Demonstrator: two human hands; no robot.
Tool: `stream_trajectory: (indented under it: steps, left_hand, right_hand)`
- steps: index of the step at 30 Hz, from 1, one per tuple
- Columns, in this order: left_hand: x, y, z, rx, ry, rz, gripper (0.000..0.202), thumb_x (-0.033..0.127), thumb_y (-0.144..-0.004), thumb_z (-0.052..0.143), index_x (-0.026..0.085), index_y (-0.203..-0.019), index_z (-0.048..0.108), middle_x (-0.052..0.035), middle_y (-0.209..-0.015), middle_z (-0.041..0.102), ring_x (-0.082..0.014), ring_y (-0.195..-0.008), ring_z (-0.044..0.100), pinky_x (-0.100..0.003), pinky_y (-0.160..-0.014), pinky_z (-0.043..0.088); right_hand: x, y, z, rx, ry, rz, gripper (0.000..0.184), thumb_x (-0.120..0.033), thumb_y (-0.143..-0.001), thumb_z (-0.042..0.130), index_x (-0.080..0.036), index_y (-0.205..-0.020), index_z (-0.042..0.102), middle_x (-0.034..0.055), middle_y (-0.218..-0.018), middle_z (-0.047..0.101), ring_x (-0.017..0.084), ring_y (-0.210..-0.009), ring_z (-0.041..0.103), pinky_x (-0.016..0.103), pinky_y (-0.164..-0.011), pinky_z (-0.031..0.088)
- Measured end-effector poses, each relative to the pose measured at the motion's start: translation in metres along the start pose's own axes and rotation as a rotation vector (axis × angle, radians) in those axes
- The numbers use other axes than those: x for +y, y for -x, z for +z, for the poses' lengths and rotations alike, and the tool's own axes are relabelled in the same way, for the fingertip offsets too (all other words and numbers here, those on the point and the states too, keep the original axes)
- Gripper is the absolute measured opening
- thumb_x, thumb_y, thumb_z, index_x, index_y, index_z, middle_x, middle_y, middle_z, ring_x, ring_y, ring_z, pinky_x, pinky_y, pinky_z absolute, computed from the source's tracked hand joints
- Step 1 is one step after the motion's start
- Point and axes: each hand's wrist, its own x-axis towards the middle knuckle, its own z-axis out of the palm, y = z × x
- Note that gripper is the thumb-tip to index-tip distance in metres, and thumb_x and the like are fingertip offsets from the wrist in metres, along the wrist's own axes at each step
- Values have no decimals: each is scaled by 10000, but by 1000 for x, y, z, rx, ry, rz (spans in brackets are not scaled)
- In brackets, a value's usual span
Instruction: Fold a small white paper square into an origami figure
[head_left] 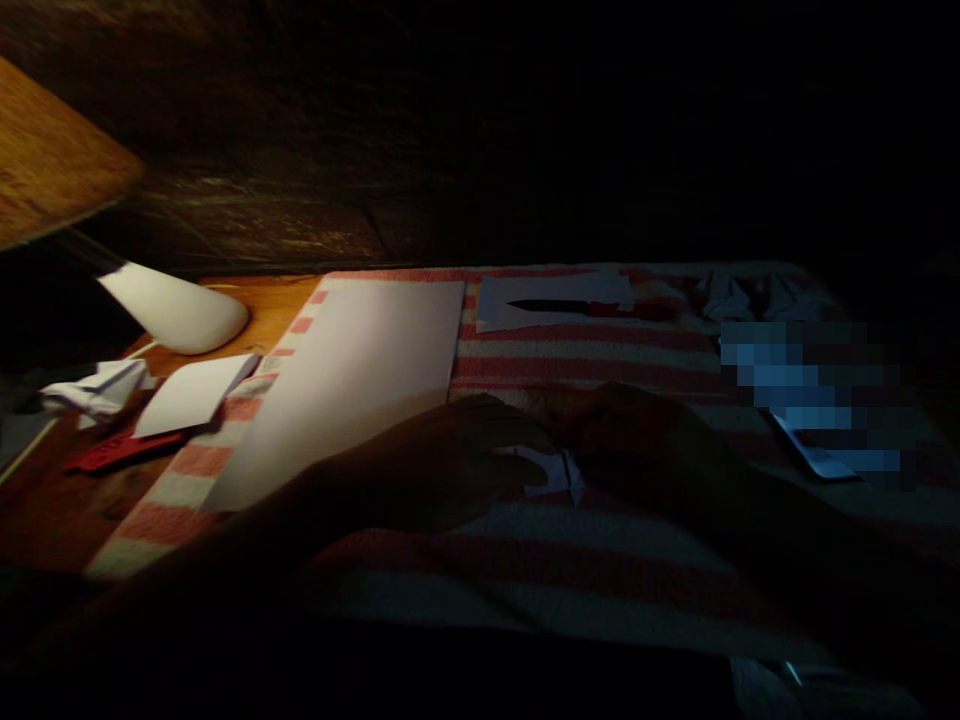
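Note:
My left hand [472,455] and my right hand [630,435] meet over a striped towel, both in deep shadow. Between them is a small piece of folded white paper [556,474] with pointed corners. The fingers of each hand close on it, though the right fingertips are hard to make out. Left of my hands lies a large sheet of white paper [360,350], partly covered by my left forearm. Beyond the hands, a knife [555,306] with a dark blade and reddish handle rests on a smaller white sheet [495,290].
A lamp with a white base [180,305] stands at left. Near it are a crumpled folded paper [101,388], a stack of paper [191,393] and a red object [124,452]. At right, a pixelated device [817,460] lies on the red-and-white towel [600,352], with folded paper shapes [724,296] behind.

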Motion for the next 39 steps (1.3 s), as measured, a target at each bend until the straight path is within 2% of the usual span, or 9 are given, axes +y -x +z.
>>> stream_trajectory:
  steps: [8,12,16,22,28,31,34,36,39]
  left_hand:
    - [-8,3,17,141,76,-49,200,198,-1000,587,217,-1170,689,-66,-1158,753,-173,-1070,710,-290,-964,577]
    - [-13,10,20,182,-92,83,326,214,-946,661,174,-1269,643,-139,-1250,707,-252,-1201,656,-380,-1026,568]
    - [-21,17,21,171,-148,20,432,255,-917,694,163,-1328,602,-142,-1250,709,-260,-1160,678,-394,-998,583]
    - [-28,13,20,205,-109,-5,366,272,-902,690,190,-1255,636,-115,-1177,733,-246,-1085,692,-408,-937,590]
    - [-30,10,19,208,-241,144,182,252,-946,651,196,-1115,688,-84,-1076,761,-229,-1045,685,-385,-947,556]
    - [-24,8,18,177,-268,102,156,256,-969,624,214,-1092,711,-71,-1049,762,-214,-1003,692,-353,-905,557]
    - [-17,5,17,216,-230,12,161,248,-999,587,203,-1090,711,-60,-1007,764,-191,-947,702,-320,-865,572]
    - [-14,3,18,237,-250,68,182,216,-1007,568,199,-1125,705,-71,-1045,770,-197,-980,712,-332,-899,585]
    - [-14,2,19,195,-341,308,221,130,-987,560,179,-1139,713,-105,-1092,775,-219,-1060,718,-361,-974,588]
  right_hand:
    - [0,-2,-3,-47,23,-21,109,-139,-918,638,-187,-956,728,88,-1062,723,202,-931,694,303,-759,569]
    - [1,-2,-3,-56,16,-19,124,-156,-926,642,-210,-998,727,90,-1108,712,206,-964,695,316,-786,573]
    - [0,-1,-3,-65,-1,-4,132,-140,-925,631,-204,-1004,715,87,-1120,717,216,-981,695,339,-819,574]
    - [-1,-3,-5,-81,-48,57,126,-117,-904,637,-208,-957,707,80,-1124,715,204,-967,692,329,-831,559]
    - [-3,-6,-8,-99,-67,49,107,-91,-881,646,-188,-889,691,66,-1035,718,186,-897,689,297,-781,544]
    - [-2,-5,-6,-114,-40,45,134,-101,-889,641,-201,-936,716,76,-1124,721,205,-961,699,318,-808,561]
    - [0,-3,-4,-102,-46,25,171,-132,-911,644,-224,-1030,726,75,-1233,709,225,-1076,692,356,-890,576]
    - [0,-3,-4,-100,-46,8,204,-146,-934,632,-231,-1100,717,76,-1248,708,223,-1094,693,367,-917,579]
    - [-1,-3,-4,-128,-5,1,231,-130,-939,615,-220,-1130,708,87,-1234,712,223,-1090,696,363,-907,585]
